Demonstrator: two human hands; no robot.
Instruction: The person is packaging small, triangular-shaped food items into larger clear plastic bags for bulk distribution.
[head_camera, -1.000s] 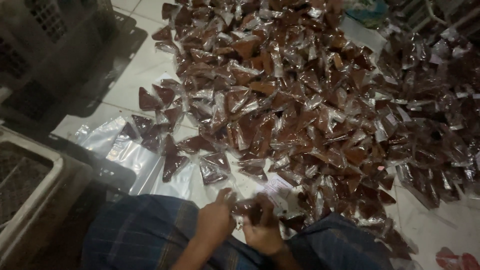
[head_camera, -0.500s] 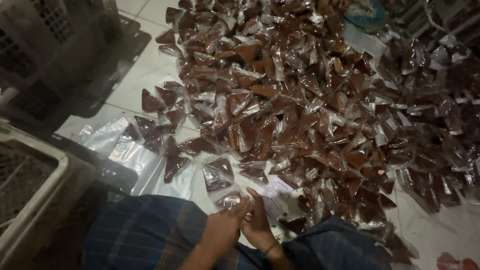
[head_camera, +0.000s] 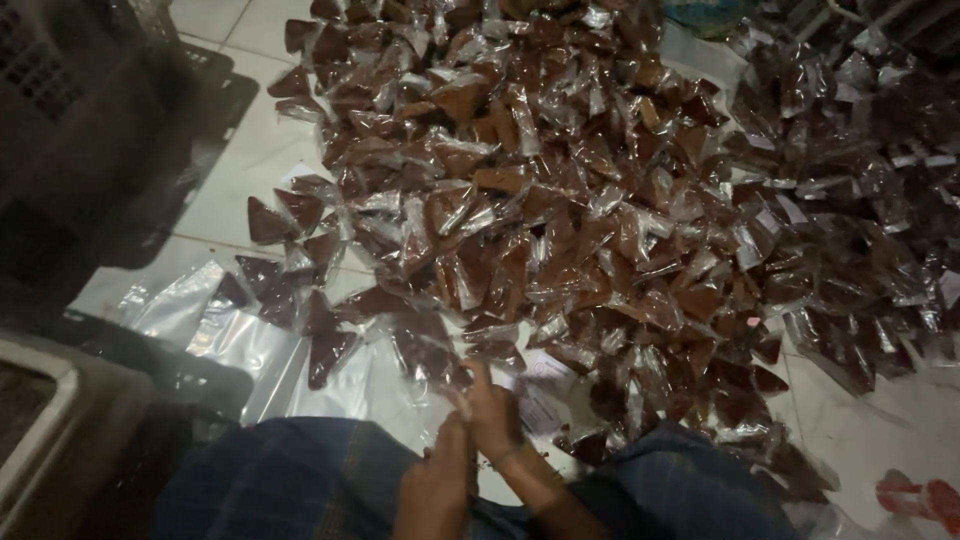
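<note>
Low in the middle of the frame, two bare hands meet above the person's lap. The right hand (head_camera: 492, 412) has its fingers curled close together and its fingertips pinch the lower edge of a clear plastic packet (head_camera: 425, 350) that holds a dark brown triangular filling. The left hand (head_camera: 436, 488) rises from the bottom edge with its fingers bunched narrow and pressed against the right hand; motion blur hides whether they also grip the packet. The packet sits just up and to the left of the fingertips, blurred.

Below the hands, dark checked cloth (head_camera: 290, 480) covers the person's legs across the bottom of the frame. Just right of the right hand lie small white paper slips (head_camera: 545, 385) on the floor. To the left of the hands a sheet of clear plastic (head_camera: 235, 340) is spread over the white tiled floor (head_camera: 245, 165).

Beyond the hands, a huge heap of matching brown packets (head_camera: 600, 200) fills the centre and right of the frame up to the top edge, overlapping one another. A dark plastic crate (head_camera: 90, 120) stands at the upper left, and a pale basket rim (head_camera: 40, 430) shows at the lower left. A small red object (head_camera: 915, 495) lies at the lower right corner.
</note>
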